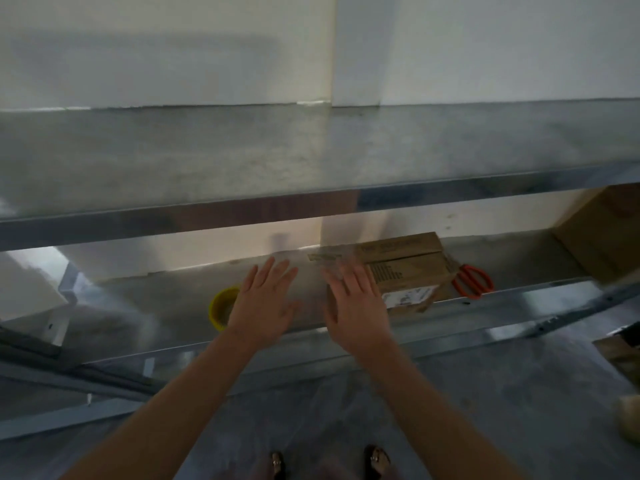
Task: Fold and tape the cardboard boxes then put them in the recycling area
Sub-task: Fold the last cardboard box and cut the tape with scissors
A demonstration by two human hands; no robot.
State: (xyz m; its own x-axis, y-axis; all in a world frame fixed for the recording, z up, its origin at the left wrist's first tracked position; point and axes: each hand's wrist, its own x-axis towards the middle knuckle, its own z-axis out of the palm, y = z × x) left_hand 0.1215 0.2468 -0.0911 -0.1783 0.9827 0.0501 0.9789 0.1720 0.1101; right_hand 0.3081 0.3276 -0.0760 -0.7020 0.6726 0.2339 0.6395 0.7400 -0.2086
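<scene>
Both hands were held out flat, palms down, with the fingers straight and spread; nothing was gripped by either. The left hand (265,299) was poised over a bare stretch of the lower shelf (519,297). The right hand (356,303) was placed just beside it, with its fingertips overlapping the near end of a small cardboard box (408,271). Whether the box was actually touched could not be told, since that part was blurred.

The box was lying on the lower shelf, against the back wall, with a printed label turned toward the front. It appeared closed, though no tape could be made out on it. The open hands suggested a reach toward the box, probably so that it could be taken from both sides.

A yellow roll of tape (221,308) was set on the shelf just left of the left hand, partly hidden by the wrist. Orange-handled scissors (472,281) were laid just right of the box. Both tools seemed to be kept within easy reach for the taping. A larger cardboard box (602,230) was stood at the far right end. The upper shelf (311,150) was seen above.
</scene>
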